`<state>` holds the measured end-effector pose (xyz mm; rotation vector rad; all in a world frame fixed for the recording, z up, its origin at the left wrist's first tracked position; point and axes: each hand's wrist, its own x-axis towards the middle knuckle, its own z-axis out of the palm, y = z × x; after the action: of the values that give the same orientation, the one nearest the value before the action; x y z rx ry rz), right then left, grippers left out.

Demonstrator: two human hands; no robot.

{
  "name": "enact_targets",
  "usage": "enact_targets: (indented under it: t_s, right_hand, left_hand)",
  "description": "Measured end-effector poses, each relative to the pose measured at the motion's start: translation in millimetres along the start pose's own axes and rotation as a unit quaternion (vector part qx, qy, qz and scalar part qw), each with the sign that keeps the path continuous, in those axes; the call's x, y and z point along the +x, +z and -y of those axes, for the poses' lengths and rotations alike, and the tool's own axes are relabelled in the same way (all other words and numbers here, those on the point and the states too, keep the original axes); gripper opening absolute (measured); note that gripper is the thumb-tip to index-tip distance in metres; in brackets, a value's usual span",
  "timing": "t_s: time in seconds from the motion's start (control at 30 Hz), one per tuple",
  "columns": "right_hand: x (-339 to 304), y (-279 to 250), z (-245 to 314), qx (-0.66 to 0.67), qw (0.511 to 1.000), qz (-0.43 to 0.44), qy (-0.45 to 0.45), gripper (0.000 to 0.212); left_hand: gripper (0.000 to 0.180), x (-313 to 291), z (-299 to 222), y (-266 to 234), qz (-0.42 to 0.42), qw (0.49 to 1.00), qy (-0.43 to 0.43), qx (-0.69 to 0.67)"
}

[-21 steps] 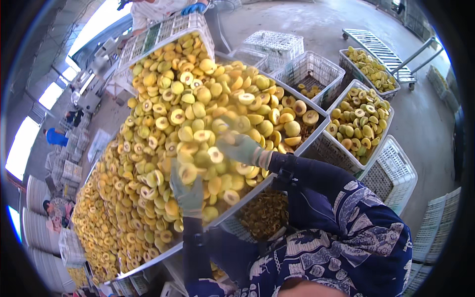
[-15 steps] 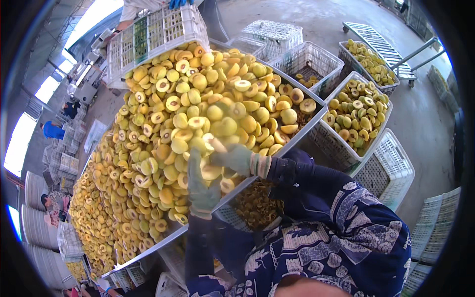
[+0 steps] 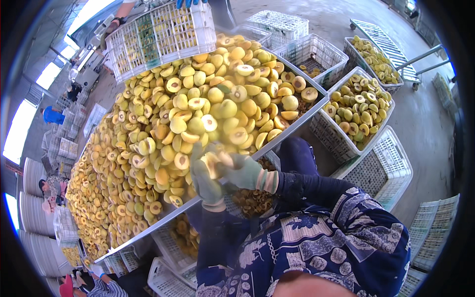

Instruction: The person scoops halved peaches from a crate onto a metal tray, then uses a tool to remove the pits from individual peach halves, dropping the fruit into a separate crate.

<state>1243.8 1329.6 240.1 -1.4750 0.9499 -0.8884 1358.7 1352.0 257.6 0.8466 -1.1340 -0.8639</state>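
A big heap of yellow peach halves (image 3: 148,143), many with the pit still in, covers a metal-edged table (image 3: 292,133). Just above its near edge, my left hand (image 3: 205,183), in a pale grey-green glove, is closed round a peach half (image 3: 211,165) with its cut face up. My right hand (image 3: 245,171), gloved alike, meets it there with curled fingers over another pale piece of fruit, blurred by motion. Whether it also holds a small tool I cannot tell. Below the table edge lie brown pits (image 3: 252,200), partly hidden by my right arm.
Across the heap, a co-worker's blue-gloved hand (image 3: 190,3) grips a tilted white crate (image 3: 166,37). Filled crates (image 3: 363,109) and a nearly empty crate (image 3: 316,57) stand right, beside an empty crate (image 3: 378,171) and a metal trolley (image 3: 386,44). Other people sit at the far left.
Both hands have drawn back from the heap toward the table's near edge, with a peach half now between them. The co-worker's crate sits less tipped, and loose halves lie below it.
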Motion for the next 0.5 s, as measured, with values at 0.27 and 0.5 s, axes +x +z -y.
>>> enact_targets:
  t_s: [0.27, 0.5]
  right_hand:
    - [3.4, -10.4, 21.1, 0.329, 0.934, 0.075, 0.117, 0.033]
    - [26.5, -10.2, -68.9, -0.029, 0.963, -0.079, -0.256, 0.046]
  left_hand:
    - [0.044, -4.9, -15.7, 0.4, 0.034, 0.998, 0.05, 0.006]
    - [0.055, -6.0, -25.1, 22.4, 0.022, 0.978, -0.029, 0.204]
